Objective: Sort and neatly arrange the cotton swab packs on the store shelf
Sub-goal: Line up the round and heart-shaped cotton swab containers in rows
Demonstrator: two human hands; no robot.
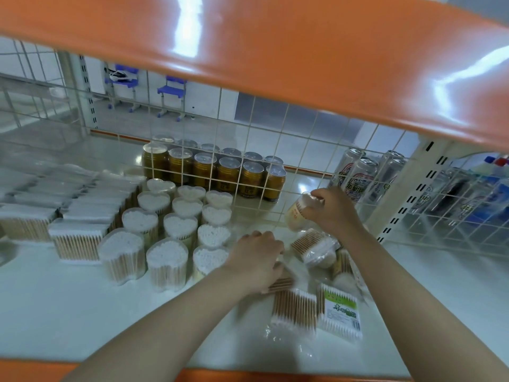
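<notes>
Two hands are at work on the white shelf (82, 312), in the loose pile at the right side. The right hand (333, 208) holds a clear tub of swabs (298, 212) lifted and tilted near the wire grid (248, 128), its fingers curled round the upper end. The left hand (257, 257) is lower, with fingers bent down onto a flat pack (281, 282) that lies on the shelf — it seems to grip it, but blur hides the fingertips.

The step in hand, as I judge it, is sorting the unsorted pile: tubs go to the tubs, flat packs to the flat packs. The next move calls for turning the lifted tub upright and setting it at the free edge of the heart-shaped tubs (168, 260), close to the neighbours without knocking them.

These tubs stand upright in tidy rows at the middle, each one full of swabs with white tips up. To the left, the rectangular boxes (78, 241) stand in rows, also full. Still unsorted near the hands are a bare flat pack (294, 308), a pack with a green label (340, 312) just beside it, and some tubs lying on their side (314, 245). Behind the grid stand golden cans (228, 175) and beer cans (358, 175).
</notes>
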